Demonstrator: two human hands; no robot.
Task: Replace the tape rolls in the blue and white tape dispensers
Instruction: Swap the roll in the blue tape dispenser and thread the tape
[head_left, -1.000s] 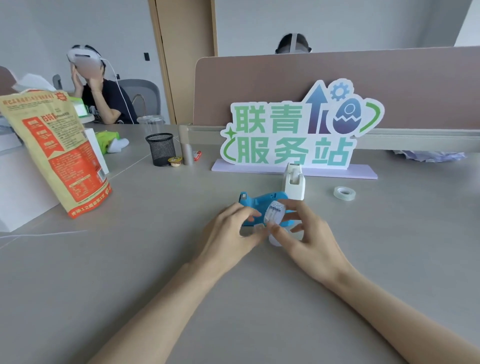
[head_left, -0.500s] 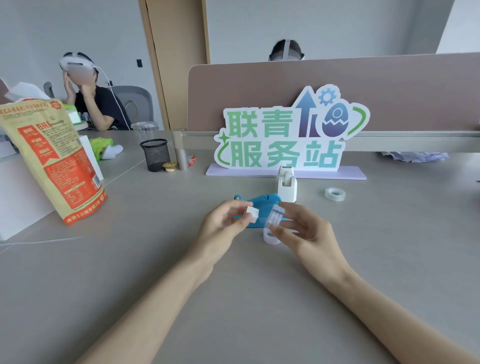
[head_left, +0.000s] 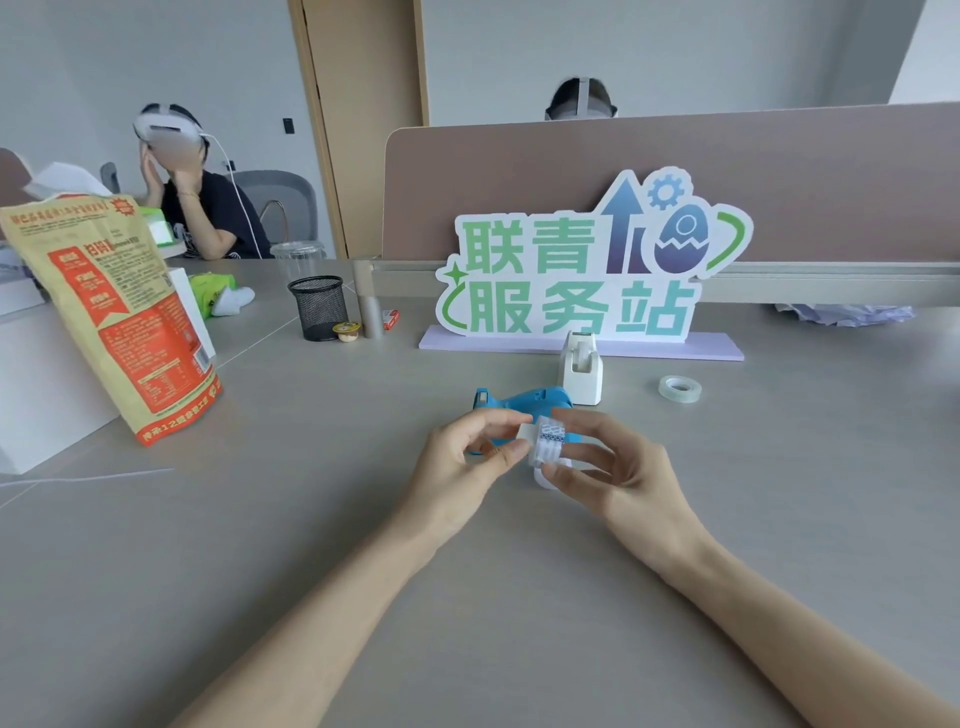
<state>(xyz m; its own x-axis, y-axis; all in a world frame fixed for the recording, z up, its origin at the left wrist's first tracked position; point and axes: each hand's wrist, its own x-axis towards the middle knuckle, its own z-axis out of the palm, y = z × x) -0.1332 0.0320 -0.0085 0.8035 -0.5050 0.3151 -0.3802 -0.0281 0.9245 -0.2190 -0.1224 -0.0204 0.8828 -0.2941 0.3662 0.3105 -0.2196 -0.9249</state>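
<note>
My right hand (head_left: 608, 473) holds a clear tape roll (head_left: 548, 444) with blue print upright between thumb and fingers, above the table. My left hand (head_left: 462, 457) pinches a small white core piece (head_left: 525, 432) right against the roll's left side. Behind both hands lies the blue tape dispenser (head_left: 524, 405) on the table, partly hidden. The white tape dispenser (head_left: 581, 371) stands upright just behind it. A second clear tape roll (head_left: 679, 388) lies flat to the right. Something white (head_left: 543, 477) lies under my right fingers, mostly hidden.
A green and white sign (head_left: 587, 270) on a lilac base stands behind the dispensers. At the left are an orange food bag (head_left: 114, 312), a black mesh pen cup (head_left: 319, 306) and small items. Two persons with headsets sit beyond the desk divider (head_left: 779, 182).
My left hand pulled the white piece a short way off the roll half a second ago and now has it back against the roll's side. The view rose slightly.
</note>
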